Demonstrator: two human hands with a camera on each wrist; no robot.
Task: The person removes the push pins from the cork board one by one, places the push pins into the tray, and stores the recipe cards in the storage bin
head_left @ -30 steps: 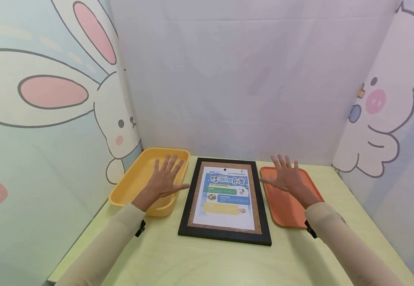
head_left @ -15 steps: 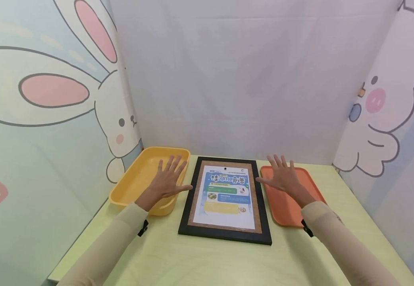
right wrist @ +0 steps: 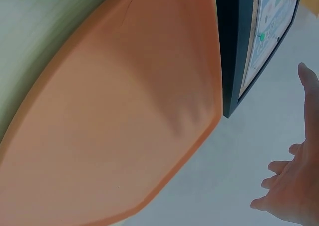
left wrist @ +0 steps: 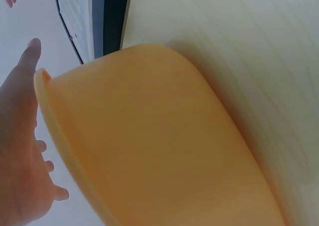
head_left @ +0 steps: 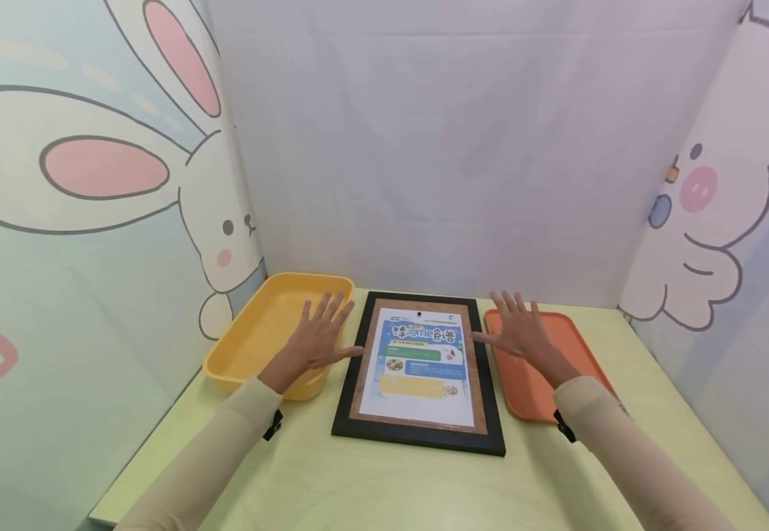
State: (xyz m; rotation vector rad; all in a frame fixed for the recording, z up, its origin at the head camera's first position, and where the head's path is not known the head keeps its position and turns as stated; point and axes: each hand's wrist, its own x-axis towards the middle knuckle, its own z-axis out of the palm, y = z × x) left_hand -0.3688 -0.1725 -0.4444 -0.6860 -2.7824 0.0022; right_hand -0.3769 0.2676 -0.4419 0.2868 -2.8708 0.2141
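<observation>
Two bare hands hang above the table, both spread wide with fingers apart and thumbs pointing inward, and neither has hold of anything. The left hand [head_left: 314, 343] is over the inner side of one yellow bin [head_left: 251, 339]; the right hand [head_left: 517, 333] is over the inner part of one orange tray [head_left: 530, 391].

Between bin and tray lies one framed board [head_left: 417, 440], flat on the table, with a black border and a strip of brown backing [head_left: 480, 413] showing inside it. On it is one printed sheet [head_left: 411, 408], its heading in blue characters above three colored panels: green, blue and yellow. One dark pin [head_left: 419, 314] marks its top, and the right wrist view shows one green pin [right wrist: 261, 37].

Two cream sleeves [head_left: 205, 457] cover the arms, each with a black clip [head_left: 273, 425] below the wrist.

The table [head_left: 371, 487] is pale yellow-green with faint grain. Around it stand a plain whitish back wall [head_left: 450, 147] and two printed side walls, the left with one rabbit [head_left: 214, 184], the right with one white cartoon figure [head_left: 722, 214].
</observation>
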